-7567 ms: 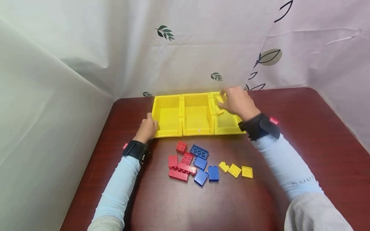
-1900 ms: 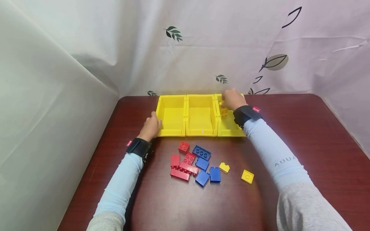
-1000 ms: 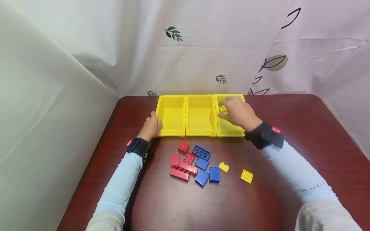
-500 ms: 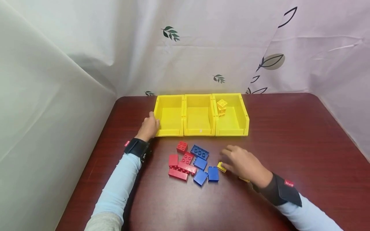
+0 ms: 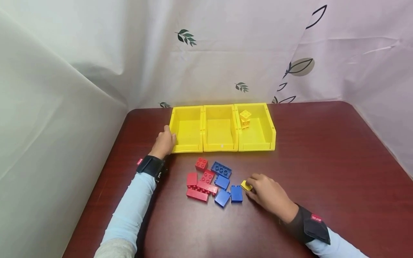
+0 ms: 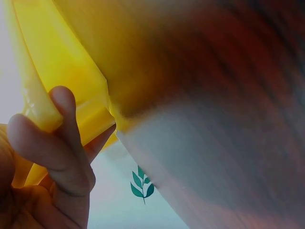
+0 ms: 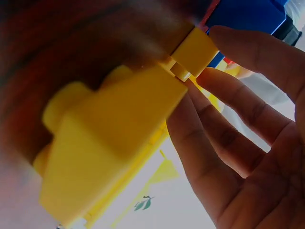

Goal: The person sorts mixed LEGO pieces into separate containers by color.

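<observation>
My left hand (image 5: 164,142) grips the side wall of the left yellow bin (image 5: 188,147). In the left wrist view, thumb and fingers (image 6: 71,157) close around the bin's rim (image 6: 45,114). Down on the table, my right hand (image 5: 271,195) has thumb and fingertips at a small yellow toy brick (image 5: 246,185), pinching it. The right wrist view shows that brick (image 7: 195,51) between thumb and fingers. Another yellow brick (image 7: 109,138) looms blurred beside the hand there; in the head view the hand and wrist hide it. Stacked yellow bricks (image 5: 245,119) sit in the right bin (image 5: 258,147).
Several blue bricks (image 5: 236,194) lie just left of my right hand. Further left are several red bricks (image 5: 197,195), close together. The middle yellow bin (image 5: 221,147) stands between the outer two. A white curtain (image 5: 209,71) hangs behind the table (image 5: 338,161).
My right hand has left the right bin, where a yellow brick now rests on the others, and come down to the small yellow brick. The left hand keeps its grip on the bin.
</observation>
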{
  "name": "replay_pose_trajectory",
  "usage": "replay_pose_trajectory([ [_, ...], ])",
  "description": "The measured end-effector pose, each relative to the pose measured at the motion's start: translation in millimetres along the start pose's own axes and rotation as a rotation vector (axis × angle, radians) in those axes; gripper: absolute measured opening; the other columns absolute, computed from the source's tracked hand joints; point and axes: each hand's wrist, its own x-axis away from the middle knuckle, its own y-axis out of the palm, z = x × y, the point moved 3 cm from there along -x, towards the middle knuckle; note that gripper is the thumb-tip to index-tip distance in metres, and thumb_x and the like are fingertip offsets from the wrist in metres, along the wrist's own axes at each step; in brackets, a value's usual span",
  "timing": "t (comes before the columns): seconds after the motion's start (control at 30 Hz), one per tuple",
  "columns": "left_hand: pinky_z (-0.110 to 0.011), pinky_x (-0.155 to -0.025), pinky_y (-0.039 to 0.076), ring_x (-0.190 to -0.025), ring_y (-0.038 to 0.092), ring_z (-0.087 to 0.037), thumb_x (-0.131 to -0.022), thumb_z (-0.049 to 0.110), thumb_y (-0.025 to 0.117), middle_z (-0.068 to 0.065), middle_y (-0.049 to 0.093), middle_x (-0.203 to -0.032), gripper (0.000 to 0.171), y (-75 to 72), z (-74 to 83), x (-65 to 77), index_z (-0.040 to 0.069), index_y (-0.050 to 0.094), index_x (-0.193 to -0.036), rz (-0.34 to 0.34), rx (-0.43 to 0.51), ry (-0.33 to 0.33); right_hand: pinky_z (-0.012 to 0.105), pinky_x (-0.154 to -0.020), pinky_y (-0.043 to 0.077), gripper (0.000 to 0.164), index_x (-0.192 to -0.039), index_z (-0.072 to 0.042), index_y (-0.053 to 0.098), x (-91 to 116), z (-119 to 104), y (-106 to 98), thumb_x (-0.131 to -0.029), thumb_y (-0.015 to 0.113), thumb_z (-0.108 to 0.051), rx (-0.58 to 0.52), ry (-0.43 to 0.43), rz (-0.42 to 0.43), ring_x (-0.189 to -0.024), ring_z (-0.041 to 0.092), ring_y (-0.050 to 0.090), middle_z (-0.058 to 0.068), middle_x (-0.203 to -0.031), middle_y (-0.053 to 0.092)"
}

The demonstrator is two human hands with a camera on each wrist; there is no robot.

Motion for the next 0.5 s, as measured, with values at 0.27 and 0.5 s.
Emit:
replay_pose_trajectory([
  [0.27, -0.038, -0.073, 0.05, -0.082, 0.059, -0.034, -0.104, 0.024, 0.04, -0.021, 0.052, -0.096, 0.039, 1.4, -1.0, 0.9, 0.001, 0.03, -0.134, 0.004, 0.001, 0.008, 0.024, -0.057, 0.046, 0.02, -0.086, -0.007, 0.072, -0.7, -3.4, 1.7, -0.076, 0.084, -0.018, 0.004, -0.001, 0.015, -0.065, 0.009, 0.049, -0.002, -0.076, 0.056],
  [0.5, -0.042, -0.072, 0.049, -0.082, 0.059, -0.035, -0.103, 0.022, 0.039, -0.024, 0.054, -0.097, 0.038, 1.5, -2.4, -2.2, -0.001, 0.032, -0.131, 0.051, -0.025, 0.038, 0.023, -0.055, 0.046, 0.019, -0.082, -0.008, 0.069, -2.7, -0.7, 1.7, -0.074, 0.085, -0.016, -0.001, -0.051, 0.059, -0.065, 0.008, 0.053, -0.001, -0.075, 0.058],
])
